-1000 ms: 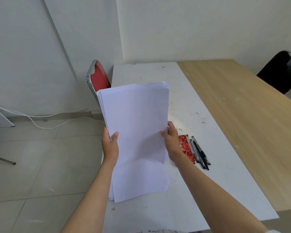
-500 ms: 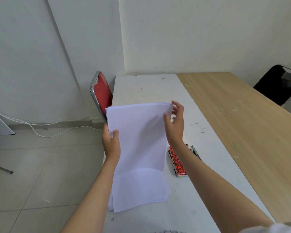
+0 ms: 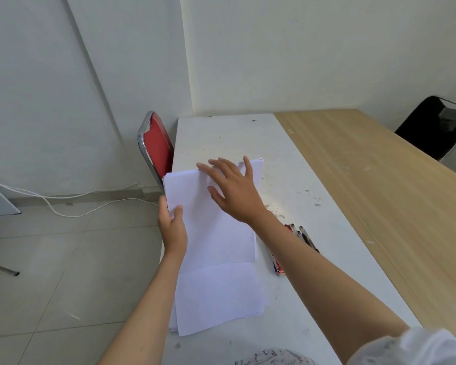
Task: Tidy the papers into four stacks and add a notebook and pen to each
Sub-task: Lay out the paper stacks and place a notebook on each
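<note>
Papers lie nearest, a loose pile [image 3: 219, 293] flat on the white table [image 3: 295, 180], close to its left edge. Above it the sheaf [image 3: 211, 219], which a second ago stood upright between both hands, has now come down almost flat, overlapping the pile's far end. The left hand [image 3: 173, 227] grips its left edge, thumb on top. The right hand [image 3: 232, 188] has let go of the right edge and lies across the sheaf's far end with fingers spread and straight, grasping nothing. Just right of the papers, partly hidden by the forearm, lie notebooks [image 3: 281, 262] and pens [image 3: 304, 237]. Farther off stands a red chair [image 3: 157, 148]. Probably the squaring is finished and dividing into four stacks comes next; no stack is made yet.
</note>
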